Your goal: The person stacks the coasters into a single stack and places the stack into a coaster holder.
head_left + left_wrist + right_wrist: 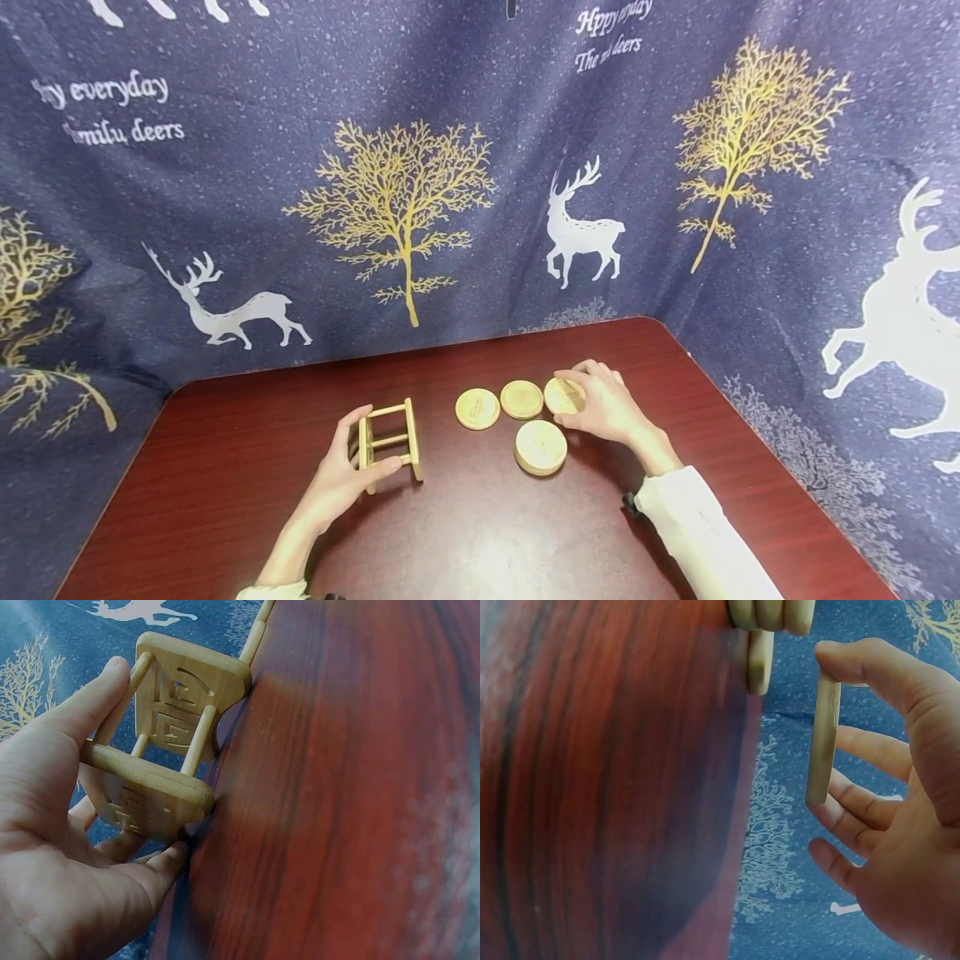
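On the left of the head view, my left hand (336,477) grips a small wooden coaster holder (414,442), thumb on one side and fingers on the other. Rods join its two carved end panels (161,787), and no coaster sits between them. My right hand (603,406) pinches a round wooden coaster (562,397) by its rim. In the right wrist view this coaster (823,742) is edge-on and raised off the table. Just nearer to me stands a short stack of coasters (541,447). Two single coasters, one left (477,408) and one middle (522,399), lie flat beside the held one.
All of this is on a dark red wood-grain table (247,450), with glare near its front. A blue cloth (480,75) printed with deer and golden trees hangs behind and along the sides of the table.
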### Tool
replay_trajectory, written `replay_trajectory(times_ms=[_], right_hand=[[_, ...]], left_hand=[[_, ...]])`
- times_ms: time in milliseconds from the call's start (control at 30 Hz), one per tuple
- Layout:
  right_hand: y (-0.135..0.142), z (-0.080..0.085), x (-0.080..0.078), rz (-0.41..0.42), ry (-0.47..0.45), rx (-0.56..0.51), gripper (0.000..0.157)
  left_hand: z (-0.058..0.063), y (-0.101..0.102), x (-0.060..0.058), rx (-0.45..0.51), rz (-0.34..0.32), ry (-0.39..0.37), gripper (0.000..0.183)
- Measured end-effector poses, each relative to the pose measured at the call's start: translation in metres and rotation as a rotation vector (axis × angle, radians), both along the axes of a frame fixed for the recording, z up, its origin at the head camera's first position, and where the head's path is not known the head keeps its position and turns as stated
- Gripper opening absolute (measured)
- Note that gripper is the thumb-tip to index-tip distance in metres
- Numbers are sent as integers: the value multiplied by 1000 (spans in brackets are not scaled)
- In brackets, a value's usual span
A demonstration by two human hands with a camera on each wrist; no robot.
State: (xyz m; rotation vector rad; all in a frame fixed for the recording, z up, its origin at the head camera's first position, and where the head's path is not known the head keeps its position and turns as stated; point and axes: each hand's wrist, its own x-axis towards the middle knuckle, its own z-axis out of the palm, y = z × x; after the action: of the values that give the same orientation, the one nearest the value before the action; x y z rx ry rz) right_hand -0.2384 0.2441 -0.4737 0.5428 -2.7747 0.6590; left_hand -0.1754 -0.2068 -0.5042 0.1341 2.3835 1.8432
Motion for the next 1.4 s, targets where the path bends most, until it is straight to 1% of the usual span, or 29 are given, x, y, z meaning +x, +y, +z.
replay_trajectory(times_ms=[400, 600, 1000, 1400], right_hand=[[-2, 1, 6, 16, 25, 6, 70], [-3, 2, 9, 29, 44, 18, 71], [-8, 9, 17, 57, 72, 30, 70], [-10, 8, 21, 76, 86, 46, 70]], left_hand=[[0, -1, -1, 8, -5, 10, 103], [0, 0, -1, 7, -4, 3, 103], [1, 2, 0, 20, 2, -4, 103], [1, 2, 0, 6, 8, -13, 104]])
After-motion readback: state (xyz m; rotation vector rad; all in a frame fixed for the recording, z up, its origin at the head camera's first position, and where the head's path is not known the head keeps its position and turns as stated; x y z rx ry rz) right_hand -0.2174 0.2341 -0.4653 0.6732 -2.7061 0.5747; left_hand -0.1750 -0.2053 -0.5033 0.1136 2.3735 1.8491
